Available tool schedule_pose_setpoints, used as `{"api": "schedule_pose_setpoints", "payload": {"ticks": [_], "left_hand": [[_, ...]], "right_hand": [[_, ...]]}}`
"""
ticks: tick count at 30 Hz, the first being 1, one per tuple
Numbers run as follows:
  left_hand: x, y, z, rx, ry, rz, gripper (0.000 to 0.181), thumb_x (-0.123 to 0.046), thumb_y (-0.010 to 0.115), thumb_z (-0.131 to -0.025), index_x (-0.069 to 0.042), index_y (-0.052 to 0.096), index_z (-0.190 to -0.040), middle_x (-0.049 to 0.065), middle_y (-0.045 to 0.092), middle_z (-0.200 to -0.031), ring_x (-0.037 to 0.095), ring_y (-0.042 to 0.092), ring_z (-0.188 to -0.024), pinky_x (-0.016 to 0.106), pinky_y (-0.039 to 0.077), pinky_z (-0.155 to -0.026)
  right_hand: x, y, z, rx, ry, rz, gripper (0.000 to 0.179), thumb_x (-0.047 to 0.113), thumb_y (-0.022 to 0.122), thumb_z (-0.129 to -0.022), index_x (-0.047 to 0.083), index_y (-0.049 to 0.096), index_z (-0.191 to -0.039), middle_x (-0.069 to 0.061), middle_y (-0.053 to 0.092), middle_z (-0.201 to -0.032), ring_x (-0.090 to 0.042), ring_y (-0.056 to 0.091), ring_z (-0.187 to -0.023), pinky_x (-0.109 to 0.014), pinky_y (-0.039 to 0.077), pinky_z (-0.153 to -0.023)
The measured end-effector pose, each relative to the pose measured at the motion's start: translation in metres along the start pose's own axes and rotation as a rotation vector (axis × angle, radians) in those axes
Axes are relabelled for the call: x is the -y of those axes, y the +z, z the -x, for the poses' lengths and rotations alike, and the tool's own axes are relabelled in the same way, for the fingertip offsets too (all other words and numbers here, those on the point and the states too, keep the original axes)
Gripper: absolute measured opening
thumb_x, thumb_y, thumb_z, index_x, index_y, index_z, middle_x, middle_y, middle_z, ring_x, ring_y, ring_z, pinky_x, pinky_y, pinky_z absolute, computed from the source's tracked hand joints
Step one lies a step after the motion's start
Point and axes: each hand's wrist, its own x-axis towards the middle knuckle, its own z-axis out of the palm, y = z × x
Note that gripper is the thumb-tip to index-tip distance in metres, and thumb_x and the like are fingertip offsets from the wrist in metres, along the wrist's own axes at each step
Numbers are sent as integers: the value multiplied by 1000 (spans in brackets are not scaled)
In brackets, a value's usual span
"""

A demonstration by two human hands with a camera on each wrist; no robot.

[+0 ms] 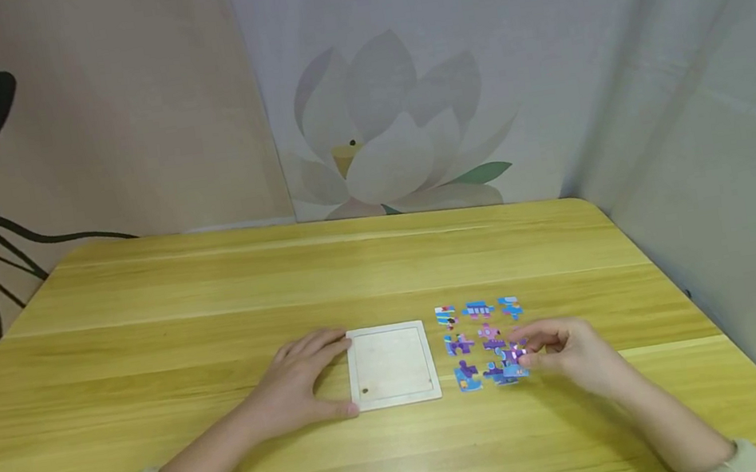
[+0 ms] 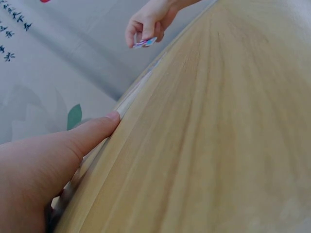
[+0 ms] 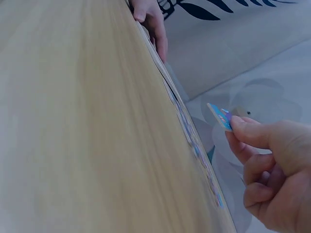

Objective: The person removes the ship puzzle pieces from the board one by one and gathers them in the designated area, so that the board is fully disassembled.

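Observation:
My right hand pinches a blue and purple jigsaw puzzle piece between thumb and index finger, lifted above the table. Below and left of it, several other puzzle pieces lie in rough rows; the held piece partly covers the nearest ones in the head view. A square pale wooden puzzle tray with a raised rim sits left of the pieces. Against the tray's left edge rests my left hand, thumb at the near corner and fingers, fairly straight, at the far corner.
Everything lies on a wood-grain table. A curtain with a printed lotus hangs behind the table's far edge, and a plain pale curtain hangs along the right side.

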Motion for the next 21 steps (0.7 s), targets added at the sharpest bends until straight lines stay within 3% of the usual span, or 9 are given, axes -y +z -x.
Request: {"api": "schedule_pose_setpoints", "payload": {"ticks": [6,13,21], "left_hand": [[0,0,0,5,-1,9,99,-71,65,-72,-9,41,-145,9,30,-153,36,20,-140,64,13,-107],[0,0,0,1,-5,7,100,-72,65,-71,-9,42,-145,8,30,-153,36,21,-140,63,13,-108],[0,1,0,3,-13,11,101,-72,65,-70,-10,41,-146,8,30,-153,36,21,-140,62,12,-108]], "right_hand": [[-7,-14,7,29,-56,26,27,3,71,-84,-7,67,-108,-12,69,-98,-13,63,-78,-26,51,-59],[-18,-26,8,77,-1,45,28,6,70,-86,-7,66,-111,-6,66,-84,-12,61,-71,-26,50,-56],[-30,-31,6,109,0,39,29,7,70,-86,-7,66,-110,-9,66,-84,-12,61,-72,-26,52,-56]]}}
